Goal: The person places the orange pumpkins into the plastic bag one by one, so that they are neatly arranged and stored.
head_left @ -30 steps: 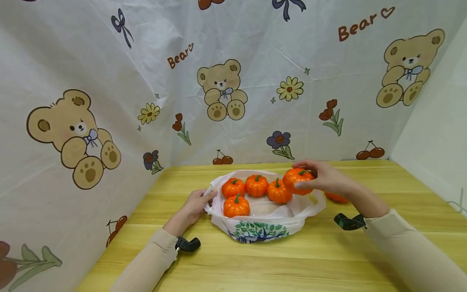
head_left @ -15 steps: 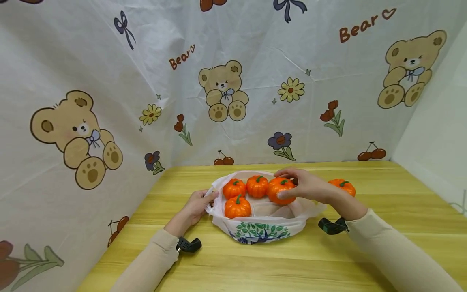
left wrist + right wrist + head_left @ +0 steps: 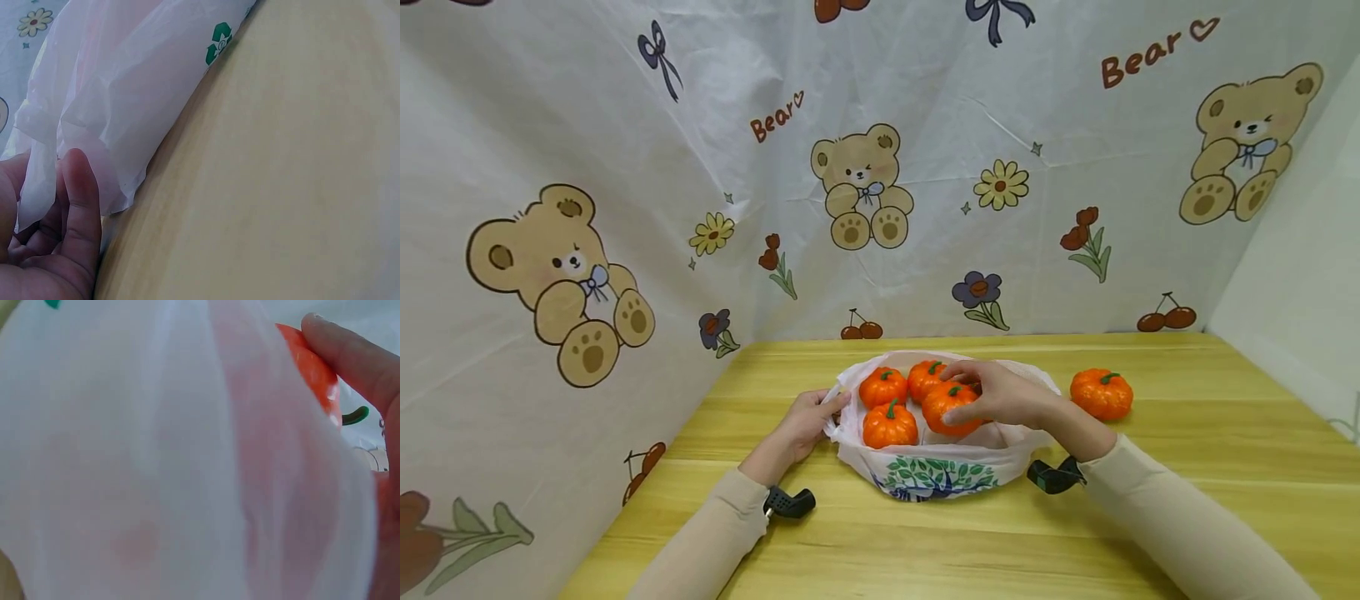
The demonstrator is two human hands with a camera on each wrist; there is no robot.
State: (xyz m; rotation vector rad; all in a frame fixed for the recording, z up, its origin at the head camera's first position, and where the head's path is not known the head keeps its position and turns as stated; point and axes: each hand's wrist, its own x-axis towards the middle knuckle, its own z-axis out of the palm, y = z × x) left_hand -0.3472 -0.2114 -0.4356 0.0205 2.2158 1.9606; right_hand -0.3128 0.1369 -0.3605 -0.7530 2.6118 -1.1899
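A white plastic bag [image 3: 1000, 462] with a green tree print lies with its mouth spread, holding several orange toy pumpkins, among them a front-left pumpkin [image 3: 890, 426]. My left hand [image 3: 801, 421] pinches the bag's left edge between thumb and fingers; in the left wrist view the thin plastic [image 3: 125, 112] runs through the grasp. Inside the bag mouth, my right hand [image 3: 1000, 396] grips another pumpkin [image 3: 950, 408] from its right side. That hand and pumpkin cover much of the bag's right part. In the right wrist view the bag wall [image 3: 156, 456] blocks most of the held pumpkin [image 3: 315, 375].
One more pumpkin [image 3: 1101, 394] rests on the wooden table [image 3: 970, 550], right of the bag. A bear-printed cloth [image 3: 925, 275] hangs behind and to the left; a white wall [image 3: 1292, 308] stands at right. Each wrist carries a black device.
My right hand has carried its pumpkin left and down into the bag, beside the others. The pumpkin on the table is now uncovered by the arm. My left hand keeps its hold on the bag.
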